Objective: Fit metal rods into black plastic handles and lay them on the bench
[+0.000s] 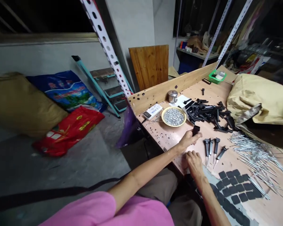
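My left hand (189,140) is closed around a black plastic part (196,130), which stands upright out of the fist. Just below it, close to the table's front edge, my right hand (194,161) has its fingers curled; whatever lies in them is hidden. To the right of both hands several black parts with thin metal shafts (216,145) lie side by side. Beyond the left hand is a yellow bowl (174,125) full of small shiny metal pieces. A heap of black plastic parts (204,113) spreads behind the hands.
Loose metal rods (254,153) and black rounded pads (235,189) cover the table's right side, by a large tan sack (261,97). At the back stand a metal cup (173,96), a white device (153,111) and a green basket (216,81). A perforated post (108,50) rises at the corner.
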